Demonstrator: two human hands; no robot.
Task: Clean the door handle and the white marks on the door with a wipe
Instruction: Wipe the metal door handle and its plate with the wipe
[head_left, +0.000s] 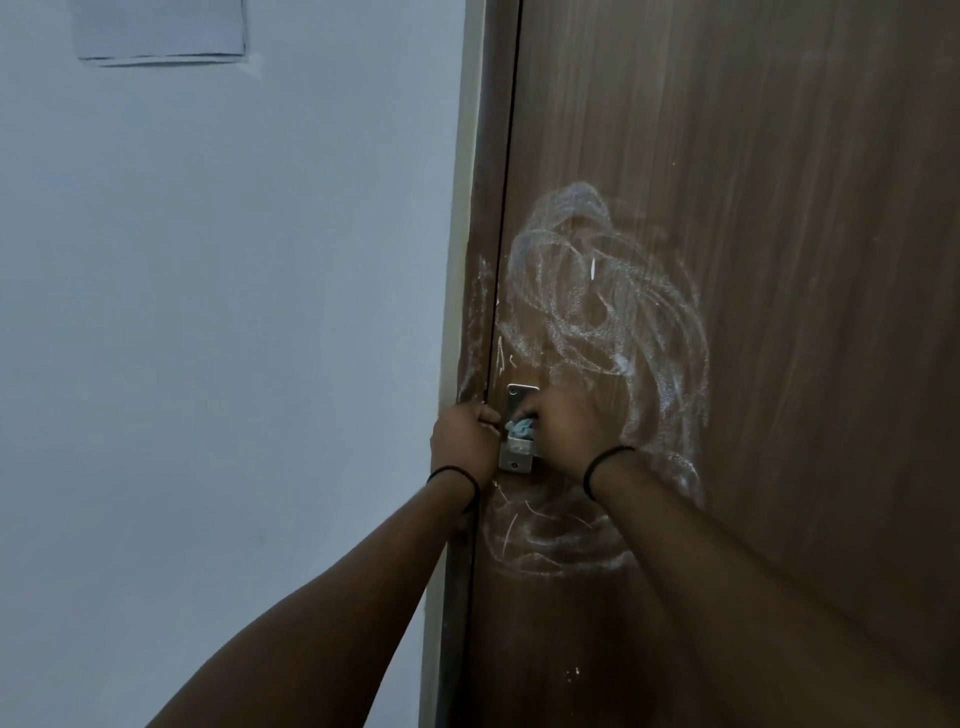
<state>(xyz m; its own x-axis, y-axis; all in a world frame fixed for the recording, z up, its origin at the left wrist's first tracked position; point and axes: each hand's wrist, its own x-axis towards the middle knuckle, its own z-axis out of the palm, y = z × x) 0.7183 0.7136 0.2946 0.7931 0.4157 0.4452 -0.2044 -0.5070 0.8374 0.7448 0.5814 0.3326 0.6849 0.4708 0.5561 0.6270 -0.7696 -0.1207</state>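
- The wipe (521, 428), pale blue and bunched, sits against the metal door handle plate (517, 427), pinched in the curled fingers of the right hand (563, 428).
- The left hand (464, 441) lies just left of it, fingers curled round the door edge.
- White marks (602, 306) swirl over the brown door (779, 260) above, right of and below both hands.
- Left of the hands stand the door frame (467, 208) and a pale wall (208, 312).
- Each wrist carries a black band (605, 462).

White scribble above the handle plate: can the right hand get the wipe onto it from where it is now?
Probably yes. The right hand pinches the blue wipe at the handle plate, and the white scribble starts just above on bare door. Nothing lies between. The left hand sits at the door edge, out of the way.
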